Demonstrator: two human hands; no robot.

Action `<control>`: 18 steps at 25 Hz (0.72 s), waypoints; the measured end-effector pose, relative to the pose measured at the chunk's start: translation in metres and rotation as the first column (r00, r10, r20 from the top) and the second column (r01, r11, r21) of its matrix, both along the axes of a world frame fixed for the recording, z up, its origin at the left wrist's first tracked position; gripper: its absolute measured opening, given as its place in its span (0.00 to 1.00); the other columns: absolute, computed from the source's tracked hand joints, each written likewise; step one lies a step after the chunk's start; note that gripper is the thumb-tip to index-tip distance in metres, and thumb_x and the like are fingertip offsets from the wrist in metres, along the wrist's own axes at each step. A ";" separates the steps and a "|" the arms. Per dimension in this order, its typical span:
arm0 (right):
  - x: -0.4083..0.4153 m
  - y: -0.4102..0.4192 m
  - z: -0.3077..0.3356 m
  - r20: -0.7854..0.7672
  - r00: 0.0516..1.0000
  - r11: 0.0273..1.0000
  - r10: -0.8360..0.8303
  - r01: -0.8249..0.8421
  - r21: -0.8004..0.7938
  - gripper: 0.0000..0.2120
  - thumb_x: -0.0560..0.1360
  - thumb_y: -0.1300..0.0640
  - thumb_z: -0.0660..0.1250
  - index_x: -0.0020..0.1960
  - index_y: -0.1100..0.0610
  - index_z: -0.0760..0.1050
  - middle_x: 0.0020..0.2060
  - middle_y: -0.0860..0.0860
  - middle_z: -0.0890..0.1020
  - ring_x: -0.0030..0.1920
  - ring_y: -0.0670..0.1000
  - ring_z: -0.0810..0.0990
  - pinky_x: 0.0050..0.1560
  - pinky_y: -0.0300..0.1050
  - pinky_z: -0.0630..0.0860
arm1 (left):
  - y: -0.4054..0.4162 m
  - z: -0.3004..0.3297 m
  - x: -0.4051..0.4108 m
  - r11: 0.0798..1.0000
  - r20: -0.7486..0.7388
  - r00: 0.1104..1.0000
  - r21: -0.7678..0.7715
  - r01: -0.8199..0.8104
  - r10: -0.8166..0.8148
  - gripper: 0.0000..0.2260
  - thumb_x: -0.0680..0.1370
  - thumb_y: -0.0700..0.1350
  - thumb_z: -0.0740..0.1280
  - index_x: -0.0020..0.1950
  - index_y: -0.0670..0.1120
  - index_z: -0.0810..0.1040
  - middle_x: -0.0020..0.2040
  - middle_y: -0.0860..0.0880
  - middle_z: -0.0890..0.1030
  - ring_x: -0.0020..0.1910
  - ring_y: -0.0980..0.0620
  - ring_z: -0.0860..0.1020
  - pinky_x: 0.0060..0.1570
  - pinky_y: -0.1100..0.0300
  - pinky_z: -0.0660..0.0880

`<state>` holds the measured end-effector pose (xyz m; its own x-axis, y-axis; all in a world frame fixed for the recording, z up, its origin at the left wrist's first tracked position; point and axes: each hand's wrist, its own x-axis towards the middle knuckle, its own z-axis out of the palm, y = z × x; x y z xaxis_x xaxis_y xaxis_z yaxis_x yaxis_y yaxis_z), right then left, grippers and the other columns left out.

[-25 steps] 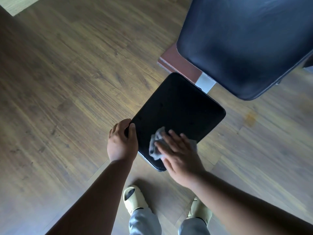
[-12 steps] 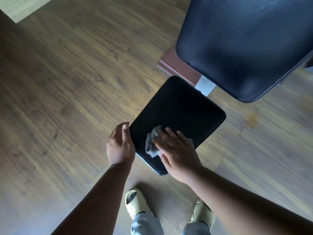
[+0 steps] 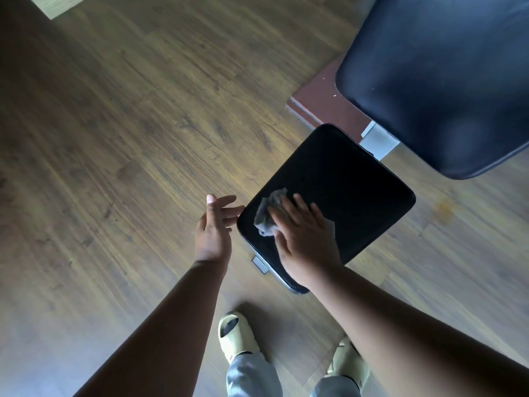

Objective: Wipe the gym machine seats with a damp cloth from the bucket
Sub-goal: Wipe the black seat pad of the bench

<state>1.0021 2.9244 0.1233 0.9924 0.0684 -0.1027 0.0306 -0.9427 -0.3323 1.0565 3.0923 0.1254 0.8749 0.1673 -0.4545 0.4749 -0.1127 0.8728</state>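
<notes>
A small black padded seat (image 3: 343,179) stands low over the wood floor in the head view. A crumpled grey cloth (image 3: 267,214) lies on its near left part. My right hand (image 3: 303,239) presses flat on the cloth with straight fingers, covering most of it. My left hand (image 3: 214,224) hovers just off the seat's left corner, fingers spread and holding nothing. A larger dark blue pad (image 3: 440,81) rises at the upper right. No bucket is in view.
A reddish-brown base plate (image 3: 323,101) and a white metal bracket (image 3: 378,141) sit between the two pads. My feet in pale slides (image 3: 234,336) stand just below the seat. Wood plank floor (image 3: 128,138) spreads to the left.
My left hand has let go of the seat's left edge and opened beside it. My right hand slid the cloth a little up and left across the seat.
</notes>
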 end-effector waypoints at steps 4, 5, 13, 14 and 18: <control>-0.010 -0.014 -0.008 0.045 0.942 0.942 0.332 -0.329 -0.061 0.22 0.81 0.49 0.53 0.74 0.49 0.68 0.77 0.50 0.64 0.78 0.53 0.58 0.77 0.54 0.52 | 0.000 -0.004 -0.003 0.997 0.072 0.996 0.047 0.055 -0.058 0.26 0.78 0.66 0.49 0.54 0.55 0.82 0.47 0.54 0.86 0.46 0.59 0.82 0.46 0.57 0.73; -0.014 -0.033 -0.009 0.058 0.938 0.938 0.342 -0.337 -0.080 0.22 0.81 0.49 0.53 0.73 0.49 0.69 0.76 0.50 0.66 0.78 0.53 0.59 0.77 0.54 0.53 | 0.000 -0.004 -0.004 0.994 0.095 0.992 0.078 0.072 -0.079 0.26 0.78 0.66 0.50 0.55 0.54 0.82 0.47 0.55 0.86 0.48 0.59 0.82 0.48 0.57 0.74; -0.001 -0.021 -0.008 0.042 0.993 0.994 -0.108 0.109 -0.024 0.24 0.79 0.51 0.54 0.74 0.52 0.67 0.76 0.53 0.65 0.77 0.56 0.59 0.77 0.55 0.52 | -0.012 -0.005 -0.013 0.842 0.257 0.915 0.521 0.139 -0.310 0.12 0.77 0.54 0.64 0.54 0.51 0.82 0.50 0.54 0.81 0.50 0.51 0.80 0.49 0.65 0.73; -0.003 -0.028 -0.008 0.042 0.997 0.998 -0.065 0.066 -0.022 0.23 0.79 0.51 0.55 0.74 0.51 0.68 0.76 0.53 0.66 0.77 0.56 0.59 0.77 0.55 0.52 | -0.014 -0.006 -0.014 0.795 0.274 0.884 0.586 0.159 -0.378 0.12 0.76 0.51 0.66 0.56 0.48 0.82 0.52 0.51 0.81 0.52 0.48 0.79 0.53 0.58 0.74; -0.010 -0.058 -0.009 0.052 0.999 0.998 -0.015 0.018 -0.054 0.22 0.80 0.53 0.56 0.74 0.51 0.69 0.75 0.53 0.67 0.77 0.56 0.60 0.76 0.56 0.55 | -0.009 -0.009 -0.017 0.719 0.261 0.844 0.667 0.194 -0.469 0.15 0.74 0.50 0.67 0.59 0.46 0.82 0.55 0.48 0.80 0.55 0.45 0.77 0.57 0.56 0.72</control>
<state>0.9920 2.8669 0.1146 0.9974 0.0478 -0.0545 0.0307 -0.9599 -0.2785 1.0395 3.0836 0.1167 0.9981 -0.0577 0.0222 -0.0580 -0.7509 0.6579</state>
